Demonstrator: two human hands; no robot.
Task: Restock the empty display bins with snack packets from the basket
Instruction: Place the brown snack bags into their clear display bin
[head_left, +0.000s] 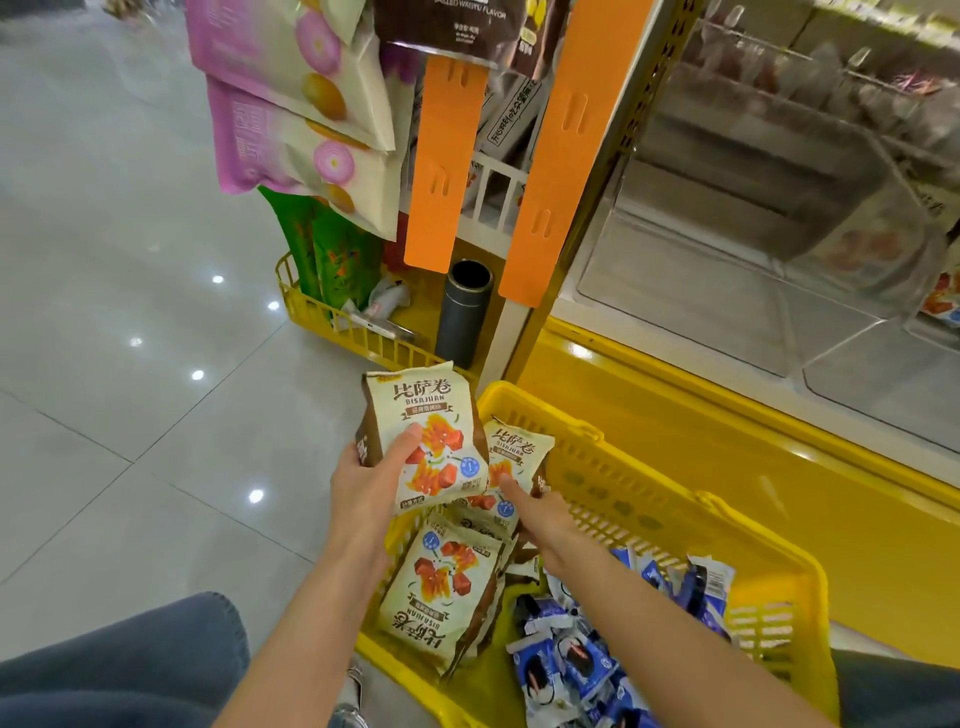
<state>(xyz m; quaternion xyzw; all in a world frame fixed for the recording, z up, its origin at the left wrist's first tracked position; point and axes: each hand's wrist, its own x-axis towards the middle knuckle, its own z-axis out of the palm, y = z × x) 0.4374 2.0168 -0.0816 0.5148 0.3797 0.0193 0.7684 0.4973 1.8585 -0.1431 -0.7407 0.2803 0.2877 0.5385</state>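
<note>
A yellow plastic basket (675, 499) stands on the floor in front of the shelf. My left hand (371, 480) grips a cream and brown snack packet (423, 410), held upright above the basket's left rim. My right hand (537, 512) reaches into the basket and grips a second packet of the same kind (519, 452). A third such packet (441, 592) lies upside down in the basket. Several small blue and white packets (582, 660) are piled at the near end. Clear empty display bins (727, 270) sit on the shelf at the upper right.
Pink and white snack bags (291, 104) hang at the upper left beside two orange strips (447, 166). A low yellow wire rack (337, 322) holds green bags and a dark cylinder (465, 312). The yellow shelf base (727, 431) runs behind the basket. Grey tiled floor lies left.
</note>
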